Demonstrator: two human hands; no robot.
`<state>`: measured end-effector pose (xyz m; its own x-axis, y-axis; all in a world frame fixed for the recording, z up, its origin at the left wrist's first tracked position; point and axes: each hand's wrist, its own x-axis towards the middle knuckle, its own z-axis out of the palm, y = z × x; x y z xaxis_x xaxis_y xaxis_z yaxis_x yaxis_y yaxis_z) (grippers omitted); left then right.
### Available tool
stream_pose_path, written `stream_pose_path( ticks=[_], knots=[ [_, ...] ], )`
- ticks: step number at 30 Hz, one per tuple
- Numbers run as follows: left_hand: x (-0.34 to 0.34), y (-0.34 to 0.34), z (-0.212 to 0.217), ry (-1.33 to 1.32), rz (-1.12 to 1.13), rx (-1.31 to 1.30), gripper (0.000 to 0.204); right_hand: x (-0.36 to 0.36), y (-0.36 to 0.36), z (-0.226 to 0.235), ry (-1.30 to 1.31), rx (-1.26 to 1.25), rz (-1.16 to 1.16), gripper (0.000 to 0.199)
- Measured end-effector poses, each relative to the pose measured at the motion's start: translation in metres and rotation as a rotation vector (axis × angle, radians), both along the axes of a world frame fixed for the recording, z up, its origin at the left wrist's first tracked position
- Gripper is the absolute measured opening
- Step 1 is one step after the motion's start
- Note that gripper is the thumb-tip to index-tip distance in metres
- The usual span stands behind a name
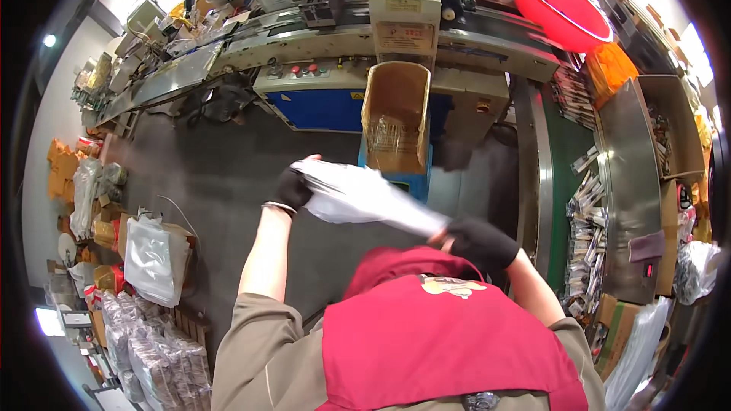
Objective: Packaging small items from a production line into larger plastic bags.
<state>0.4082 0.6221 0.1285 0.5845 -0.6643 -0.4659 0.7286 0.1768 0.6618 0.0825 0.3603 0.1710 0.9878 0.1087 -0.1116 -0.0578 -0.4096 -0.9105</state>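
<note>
Stretched between my two hands is a whitish, translucent plastic bag (354, 194), slightly smeared by motion. My left hand (292, 189), in a black glove with bare fingertips, is closed on its upper left end. At the lower right end, my right hand (481, 243) grips the bag's narrowed, gathered part; its glove is black too. The bag hangs in the air in front of my red apron (449, 335). Just beyond it, an open cardboard box (396, 133) stands tilted against the machine, on something blue.
A machine with a blue panel (324, 110) and red buttons stands ahead. On the right, a green conveyor belt (562, 183) carries several packed slim items. A red basin (560, 7) sits at the far right. Stacked wrapped bundles (148, 342) and plastic bags (152, 259) lie left.
</note>
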Motion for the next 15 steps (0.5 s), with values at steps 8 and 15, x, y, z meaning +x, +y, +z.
stream_pose_path(
  ticks=[8,15],
  knots=[
    [-0.139,-0.050,0.057,-0.474,-1.209,0.140,0.036,-0.053,-0.056,-0.133,0.195,-0.720,-0.668,0.028],
    [-0.092,-0.158,0.067,-1.430,-0.838,0.805,0.033,-0.016,-0.160,-0.157,-0.076,-1.075,-0.059,0.025]
  ],
)
